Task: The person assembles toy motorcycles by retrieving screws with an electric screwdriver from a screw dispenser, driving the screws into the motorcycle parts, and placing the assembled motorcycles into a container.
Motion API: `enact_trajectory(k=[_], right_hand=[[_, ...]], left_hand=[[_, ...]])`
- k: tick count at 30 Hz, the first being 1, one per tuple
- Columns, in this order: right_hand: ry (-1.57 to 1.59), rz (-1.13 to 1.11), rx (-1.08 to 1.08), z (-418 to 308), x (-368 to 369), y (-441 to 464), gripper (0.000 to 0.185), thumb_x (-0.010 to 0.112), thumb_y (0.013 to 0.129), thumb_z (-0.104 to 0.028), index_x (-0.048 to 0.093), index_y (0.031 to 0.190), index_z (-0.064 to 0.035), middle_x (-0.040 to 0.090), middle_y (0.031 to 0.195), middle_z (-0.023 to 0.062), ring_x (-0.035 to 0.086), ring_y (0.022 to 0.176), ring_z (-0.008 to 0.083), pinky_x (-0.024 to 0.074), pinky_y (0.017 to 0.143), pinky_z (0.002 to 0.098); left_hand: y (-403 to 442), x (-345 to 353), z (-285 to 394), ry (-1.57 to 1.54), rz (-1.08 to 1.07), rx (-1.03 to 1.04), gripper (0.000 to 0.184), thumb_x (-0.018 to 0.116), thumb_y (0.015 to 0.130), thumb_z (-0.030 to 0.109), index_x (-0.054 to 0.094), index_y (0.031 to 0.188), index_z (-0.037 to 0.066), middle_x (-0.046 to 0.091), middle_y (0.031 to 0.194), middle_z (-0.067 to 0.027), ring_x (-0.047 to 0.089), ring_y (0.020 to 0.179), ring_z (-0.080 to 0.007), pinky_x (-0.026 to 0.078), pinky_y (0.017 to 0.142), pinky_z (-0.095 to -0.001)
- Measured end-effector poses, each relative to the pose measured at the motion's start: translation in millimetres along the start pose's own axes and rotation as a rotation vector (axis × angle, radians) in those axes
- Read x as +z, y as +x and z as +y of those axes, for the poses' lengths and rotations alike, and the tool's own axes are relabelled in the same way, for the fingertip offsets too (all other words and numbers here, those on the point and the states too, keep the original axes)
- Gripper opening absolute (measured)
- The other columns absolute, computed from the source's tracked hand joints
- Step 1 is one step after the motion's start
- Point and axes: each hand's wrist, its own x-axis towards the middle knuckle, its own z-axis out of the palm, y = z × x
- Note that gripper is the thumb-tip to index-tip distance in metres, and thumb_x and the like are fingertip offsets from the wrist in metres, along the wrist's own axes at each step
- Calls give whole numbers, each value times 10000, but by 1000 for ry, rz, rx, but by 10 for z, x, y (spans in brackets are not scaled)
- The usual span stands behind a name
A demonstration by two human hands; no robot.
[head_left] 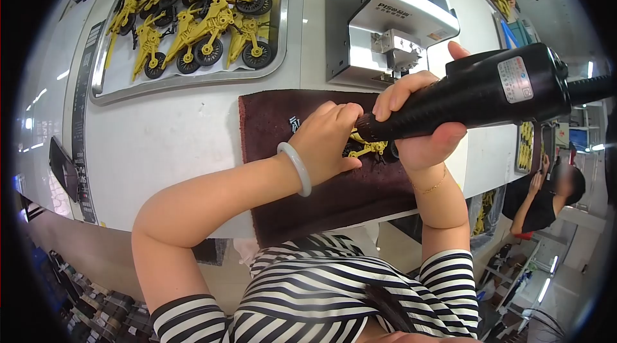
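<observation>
My right hand (pixel 418 128) is wrapped around a black electric screwdriver (pixel 488 92) with a white label on its side and a cord at its back end. The tool's nose points down to the left, over a yellow toy motorcycle (pixel 371 149) with black wheels. My left hand (pixel 326 140), a pale bangle at its wrist, is closed around the left end of that toy, with fingertips close to the screwdriver's nose. Both hands and the tool cover much of the toy, and the driver's tip is hidden. Small silvery screws (pixel 294 123) lie just left of my left hand.
A dark red cloth (pixel 289 195) covers the work spot. A metal tray (pixel 186 86) of several yellow toy motorcycles stands back left. Behind my hands is a silver-black machine (pixel 398 12). A phone (pixel 64 166) lies far left. Other people (pixel 543 198) work at right.
</observation>
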Motion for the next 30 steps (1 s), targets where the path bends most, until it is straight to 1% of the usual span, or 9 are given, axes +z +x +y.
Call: enact_trajectory(k=[8,9,15,20,22,25,26,28,30], right_hand=[[42,-57,9,88,2,-1,888,651,705,-537,245,1175,98,572,678,114,569,551,153,467,531,235],[-73,-142,77,68,-26,-2,826,551,716,-640,193,1196,-72,515,692,96,529,552,187,467,562,307],[-58,-105,116,99,15,-36,837,579,676,-656,216,1166,-84,515,692,93,530,555,187,471,575,298],[-94,-152,98,135,-53,-69,824,572,667,-668,232,1142,-88,516,694,94,529,553,186,474,573,299],[-2,-189,95,115,-22,-64,860,561,680,-664,215,1204,-77,516,695,92,527,548,183,471,565,299],[-32,-153,26,53,-104,-45,914,525,706,-667,166,1286,-60,515,695,88,521,537,182,463,548,292],[-76,-138,-14,-47,-171,-36,925,469,742,-672,124,1334,-51,512,694,86,518,532,175,455,534,292],[146,-6,-210,-152,-331,-4,890,436,763,-674,156,1326,-44,510,691,81,513,530,162,441,512,293],[147,161,-205,-242,-649,-15,836,420,786,-656,186,1326,-62,505,684,68,505,538,149,425,516,293]], left_hand=[[-8,-11,32,19,-61,-83,653,779,546,101,369,1050,46,514,901,-117,476,867,-303,401,772,-367],[-7,-6,33,17,-61,-86,653,779,546,101,369,1050,46,514,901,-117,476,867,-303,401,772,-367],[-1,-19,35,12,-115,-151,667,780,538,90,346,1043,52,510,902,-117,472,870,-304,398,771,-369],[-3,-14,18,9,-84,-113,658,781,541,93,350,1035,34,511,896,-125,472,869,-307,395,776,-368],[-6,-7,17,3,-83,-117,655,783,539,96,363,1036,28,512,897,-128,472,870,-305,396,779,-366],[-17,-17,26,-9,-92,-109,652,785,536,102,386,1046,19,513,904,-130,472,873,-301,399,784,-362],[-12,-18,24,-28,-96,-107,654,785,537,103,397,1055,16,513,909,-130,472,874,-298,401,787,-359],[-13,-3,32,-1,-57,-82,624,785,534,126,430,1036,24,522,904,-113,481,859,-293,409,776,-355],[-13,-3,40,28,-25,-51,595,785,531,149,463,1018,31,531,899,-97,489,845,-288,417,766,-351]])
